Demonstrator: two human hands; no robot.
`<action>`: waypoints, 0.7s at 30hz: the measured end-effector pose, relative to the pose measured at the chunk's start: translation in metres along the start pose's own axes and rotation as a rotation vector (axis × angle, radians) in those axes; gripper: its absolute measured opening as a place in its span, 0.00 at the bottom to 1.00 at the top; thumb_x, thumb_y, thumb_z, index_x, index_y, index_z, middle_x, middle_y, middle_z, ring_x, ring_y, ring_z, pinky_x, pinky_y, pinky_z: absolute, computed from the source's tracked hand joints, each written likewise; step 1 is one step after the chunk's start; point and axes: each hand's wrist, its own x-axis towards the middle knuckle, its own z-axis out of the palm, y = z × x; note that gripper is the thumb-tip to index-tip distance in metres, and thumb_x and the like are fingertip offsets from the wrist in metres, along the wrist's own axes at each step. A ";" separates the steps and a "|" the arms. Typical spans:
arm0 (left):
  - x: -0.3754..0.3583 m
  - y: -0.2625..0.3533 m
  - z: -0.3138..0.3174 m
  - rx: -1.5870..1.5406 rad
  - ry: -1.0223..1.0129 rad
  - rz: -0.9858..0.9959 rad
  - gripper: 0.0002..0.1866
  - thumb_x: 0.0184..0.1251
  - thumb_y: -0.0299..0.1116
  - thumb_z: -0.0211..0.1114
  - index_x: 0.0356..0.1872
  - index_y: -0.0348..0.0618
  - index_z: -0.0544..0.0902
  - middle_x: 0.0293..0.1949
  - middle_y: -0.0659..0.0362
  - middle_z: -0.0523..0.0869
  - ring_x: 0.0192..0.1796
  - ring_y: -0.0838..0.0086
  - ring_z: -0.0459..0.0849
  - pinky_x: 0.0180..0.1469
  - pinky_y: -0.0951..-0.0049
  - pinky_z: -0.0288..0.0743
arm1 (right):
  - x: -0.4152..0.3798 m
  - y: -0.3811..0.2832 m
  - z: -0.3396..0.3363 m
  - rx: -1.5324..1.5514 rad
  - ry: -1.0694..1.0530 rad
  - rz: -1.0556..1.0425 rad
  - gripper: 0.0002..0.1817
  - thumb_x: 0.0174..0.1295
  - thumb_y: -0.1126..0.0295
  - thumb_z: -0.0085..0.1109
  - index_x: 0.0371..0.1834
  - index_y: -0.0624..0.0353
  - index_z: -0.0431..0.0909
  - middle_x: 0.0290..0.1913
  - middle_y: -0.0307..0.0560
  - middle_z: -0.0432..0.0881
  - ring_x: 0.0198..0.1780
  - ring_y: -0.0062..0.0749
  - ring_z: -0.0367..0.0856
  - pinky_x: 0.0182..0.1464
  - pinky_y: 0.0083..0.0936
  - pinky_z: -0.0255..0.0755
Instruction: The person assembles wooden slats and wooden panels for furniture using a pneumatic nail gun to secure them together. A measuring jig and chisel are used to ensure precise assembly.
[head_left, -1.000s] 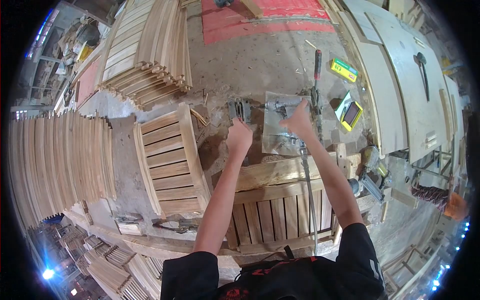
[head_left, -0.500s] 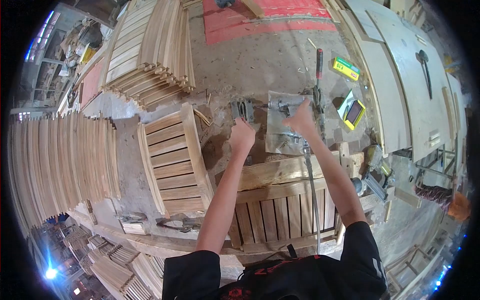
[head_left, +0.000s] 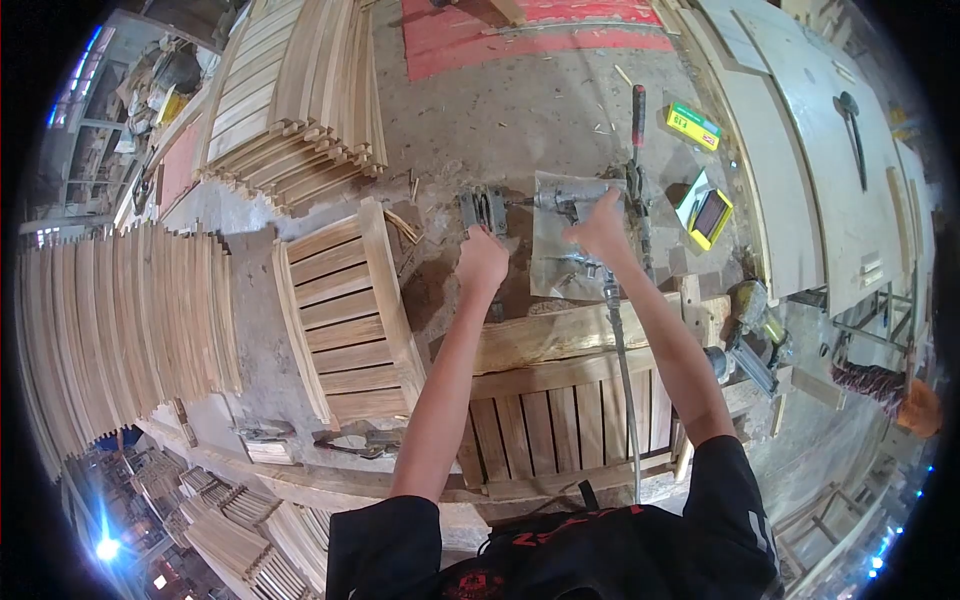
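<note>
Single head-worn fisheye view, looking steeply down, workbench [head_left: 520, 130] near, wide workshop surround

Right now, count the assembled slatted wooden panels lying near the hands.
2. One slatted panel lies left of the left hand; another slatted panel lies under both forearms. Stacks of loose slats behind could hide more.

Seen from above, a person's left hand [head_left: 482, 262] reaches toward a metal clamp [head_left: 485, 211] on a dusty workbench [head_left: 500, 120], while the right hand [head_left: 600, 232] grips a pneumatic drill [head_left: 570, 197] lying on a metal sheet [head_left: 560, 262]. Slatted wooden panels [head_left: 340, 315] lie nearby, and a yellow box [head_left: 707, 214] sits to the right.
</note>
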 end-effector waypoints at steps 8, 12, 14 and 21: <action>0.000 0.000 0.001 -0.006 0.009 0.011 0.19 0.79 0.43 0.42 0.52 0.36 0.73 0.45 0.36 0.85 0.49 0.38 0.84 0.51 0.41 0.77 | 0.011 0.008 0.001 -0.033 -0.017 -0.001 0.67 0.40 0.72 0.79 0.73 0.84 0.32 0.42 0.69 0.83 0.32 0.48 0.86 0.38 0.32 0.81; 0.005 -0.003 0.004 0.003 -0.007 -0.004 0.19 0.79 0.43 0.42 0.52 0.37 0.73 0.45 0.36 0.85 0.49 0.39 0.84 0.51 0.41 0.77 | 0.006 0.003 -0.006 -0.020 -0.038 0.037 0.66 0.40 0.70 0.80 0.72 0.84 0.34 0.45 0.71 0.82 0.42 0.53 0.86 0.47 0.35 0.81; 0.006 -0.002 0.004 -0.005 -0.011 -0.023 0.19 0.78 0.43 0.44 0.53 0.36 0.73 0.45 0.35 0.85 0.50 0.39 0.84 0.52 0.42 0.78 | 0.006 0.002 -0.009 -0.032 -0.047 0.045 0.66 0.40 0.69 0.80 0.72 0.83 0.35 0.48 0.72 0.81 0.46 0.55 0.86 0.50 0.37 0.80; 0.011 -0.003 0.003 -0.023 -0.042 -0.034 0.20 0.79 0.43 0.43 0.52 0.36 0.73 0.46 0.36 0.85 0.49 0.40 0.85 0.51 0.43 0.78 | 0.018 0.019 0.002 -0.070 0.001 -0.011 0.64 0.43 0.68 0.80 0.72 0.80 0.36 0.47 0.73 0.81 0.45 0.58 0.86 0.50 0.39 0.80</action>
